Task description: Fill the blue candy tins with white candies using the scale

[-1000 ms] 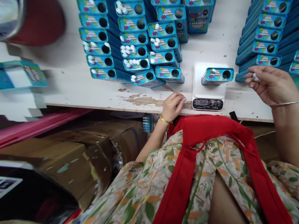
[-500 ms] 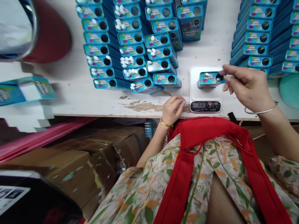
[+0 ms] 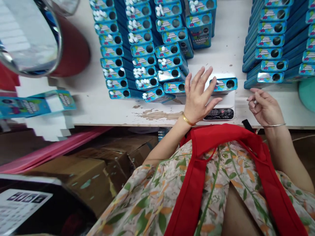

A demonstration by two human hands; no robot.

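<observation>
Many tins beside the scale, left grip wide, right grip on white candy

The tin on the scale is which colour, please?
Mainly blue: the tin shows best in the head view.

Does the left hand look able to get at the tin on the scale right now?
Likely yes: the left hand is spread open beside the left end of the tin, with nothing visible blocking the way.
</observation>
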